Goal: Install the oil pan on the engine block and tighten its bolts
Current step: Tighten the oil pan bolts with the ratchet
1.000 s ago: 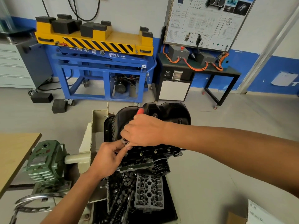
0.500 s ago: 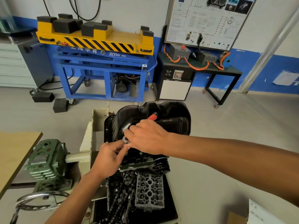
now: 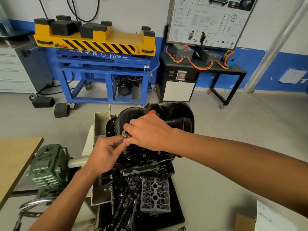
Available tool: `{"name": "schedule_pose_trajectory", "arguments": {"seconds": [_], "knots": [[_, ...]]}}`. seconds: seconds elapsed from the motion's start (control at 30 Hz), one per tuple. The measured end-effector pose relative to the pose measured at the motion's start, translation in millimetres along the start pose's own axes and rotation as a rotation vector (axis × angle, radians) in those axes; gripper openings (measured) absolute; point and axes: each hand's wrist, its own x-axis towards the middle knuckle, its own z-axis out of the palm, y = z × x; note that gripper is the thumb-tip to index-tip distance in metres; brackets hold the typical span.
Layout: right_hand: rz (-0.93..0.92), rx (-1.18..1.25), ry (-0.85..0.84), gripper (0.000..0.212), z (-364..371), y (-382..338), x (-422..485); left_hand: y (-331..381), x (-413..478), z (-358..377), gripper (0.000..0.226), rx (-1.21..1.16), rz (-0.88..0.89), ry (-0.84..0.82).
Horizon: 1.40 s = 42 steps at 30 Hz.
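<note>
Black metal oil pan (image 3: 176, 114) sits sump-up on the dark engine block (image 3: 143, 158), lengthwise away from the camera, right hand (image 3: 150, 132) gripping a red-handled ratchet (image 3: 151, 112), left hand (image 3: 105, 154) pinching its head, above a black tray (image 3: 177, 207) of grey camshafts (image 3: 124, 203).

Right hand (image 3: 148, 132) palm down, fingers curled round ratchet (image 3: 125, 134) handle; left hand (image 3: 105, 155) below, fingertips pinching beneath its head.

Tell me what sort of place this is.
Probably an automotive training workshop: a yellow-and-blue lift table, a wiring-diagram demonstration board with orange cables beside it, and an engine block carrying a black oil pan.
</note>
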Motion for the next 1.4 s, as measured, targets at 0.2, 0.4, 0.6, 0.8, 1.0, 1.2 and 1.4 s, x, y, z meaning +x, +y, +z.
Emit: {"name": "schedule_pose_trajectory", "arguments": {"seconds": [0.2,0.4,0.6,0.8,1.0,1.2,1.4], "knots": [[0.051,0.026,-0.048,0.037,-1.9,-14.8,10.9,-3.2,-10.8,-10.4,0.032,0.059,-0.026,-0.001],[0.067,0.03,-0.051,0.027,-2.6,-26.5,21.6,-8.8,-15.9,-18.9,0.034,0.07,-0.05,0.041],[0.089,0.055,-0.072,0.027,-4.2,-32.7,22.9,-8.8,-19.2,-16.5,0.031,0.12,-0.033,0.056],[0.114,0.089,-0.212,0.013,-17.8,-34.7,29.2,-4.5,-22.0,-15.4,0.037,0.101,-0.049,0.075],[0.026,0.062,-0.275,0.012,-26.1,-32.8,40.0,0.5,-20.9,-17.7,0.029,0.177,-0.022,0.039],[-0.149,0.048,-0.213,0.017,-13.7,-34.6,43.1,-3.9,-24.7,-26.1,0.017,0.197,-0.012,-0.011],[-0.431,0.003,-0.185,0.024,-9.5,-21.5,46.8,-0.2,-28.1,-28.9,0.017,0.211,-0.016,-0.056]]}}
